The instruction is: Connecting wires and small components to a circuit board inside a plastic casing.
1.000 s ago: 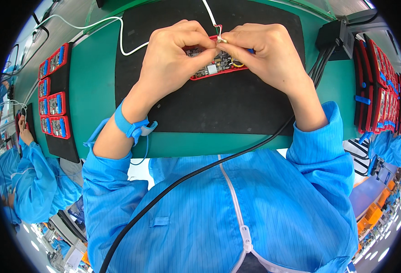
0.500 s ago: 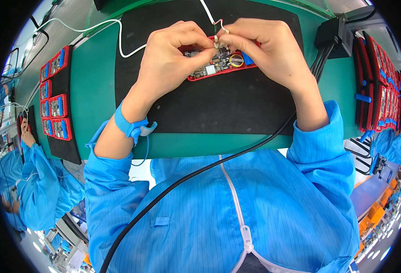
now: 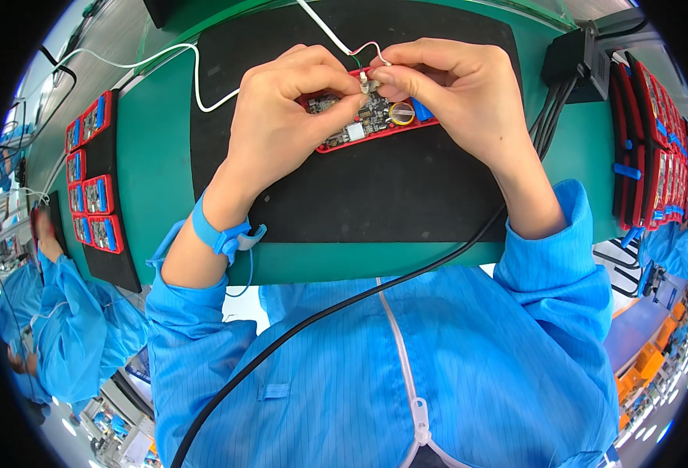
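A circuit board [image 3: 373, 117] in a red frame lies tilted on the black mat, a round yellow-rimmed coin cell [image 3: 401, 114] at its right part. Over the board's far edge, my left hand [image 3: 281, 113] is pinched, thumb and index tips beside a small whitish connector [image 3: 365, 80]; what lies between them is hidden. My right hand [image 3: 465, 97] pinches the thin end of a white wire [image 3: 371, 44] at the same spot, across from the left fingertips. The wire splits off a thicker white cable [image 3: 324, 27] from the far side. A blue strap [image 3: 223, 234] circles my left wrist.
Several red-framed boards [image 3: 98, 195] lie on a black strip at left; stacks of similar ones [image 3: 656, 156] stand at right. A black box [image 3: 574, 66] with cables sits at the back right. A black cable [image 3: 320, 316] crosses my front. A co-worker in blue [image 3: 86, 335] sits at left.
The view has shifted a little. The board appears slightly lower and more to the left, and the white cable's end has moved left. Both hands keep their pinches at the connector.
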Demonstrator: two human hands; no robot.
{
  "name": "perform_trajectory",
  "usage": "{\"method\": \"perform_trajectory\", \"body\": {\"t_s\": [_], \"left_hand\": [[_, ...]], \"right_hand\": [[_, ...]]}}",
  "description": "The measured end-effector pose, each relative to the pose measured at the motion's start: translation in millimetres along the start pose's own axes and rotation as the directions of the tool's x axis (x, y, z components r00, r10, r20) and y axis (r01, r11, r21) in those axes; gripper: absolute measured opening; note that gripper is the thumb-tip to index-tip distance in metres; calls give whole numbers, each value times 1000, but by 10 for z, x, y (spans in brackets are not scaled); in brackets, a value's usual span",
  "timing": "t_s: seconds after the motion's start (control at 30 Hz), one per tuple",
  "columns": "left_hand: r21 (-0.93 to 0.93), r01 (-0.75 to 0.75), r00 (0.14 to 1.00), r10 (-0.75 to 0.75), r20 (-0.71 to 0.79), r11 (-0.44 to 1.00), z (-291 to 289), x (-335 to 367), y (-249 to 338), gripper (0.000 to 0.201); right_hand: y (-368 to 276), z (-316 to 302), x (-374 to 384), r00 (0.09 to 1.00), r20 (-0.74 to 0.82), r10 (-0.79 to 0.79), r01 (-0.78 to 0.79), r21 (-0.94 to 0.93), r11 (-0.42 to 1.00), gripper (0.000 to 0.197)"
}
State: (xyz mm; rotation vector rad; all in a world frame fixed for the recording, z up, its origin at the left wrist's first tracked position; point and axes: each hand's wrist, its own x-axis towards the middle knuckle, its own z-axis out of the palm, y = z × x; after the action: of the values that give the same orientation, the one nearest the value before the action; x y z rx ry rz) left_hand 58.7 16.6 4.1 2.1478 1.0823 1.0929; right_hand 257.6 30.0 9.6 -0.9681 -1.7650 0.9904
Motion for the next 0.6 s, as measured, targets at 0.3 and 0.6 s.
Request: {"method": "perform_trajectory", "body": {"t_s": [0.3,0.6], "left_hand": [[-27,42,999,-41,7,999,-1,6,7,11],[-33,56,998,-55,15,998,-5,5,18,10]], "right_hand": [[1,-2,-12,998,52,-31,37,-128,991,16],[-8,-7,-14,995,52,-82,90,-182,979,14]]}}
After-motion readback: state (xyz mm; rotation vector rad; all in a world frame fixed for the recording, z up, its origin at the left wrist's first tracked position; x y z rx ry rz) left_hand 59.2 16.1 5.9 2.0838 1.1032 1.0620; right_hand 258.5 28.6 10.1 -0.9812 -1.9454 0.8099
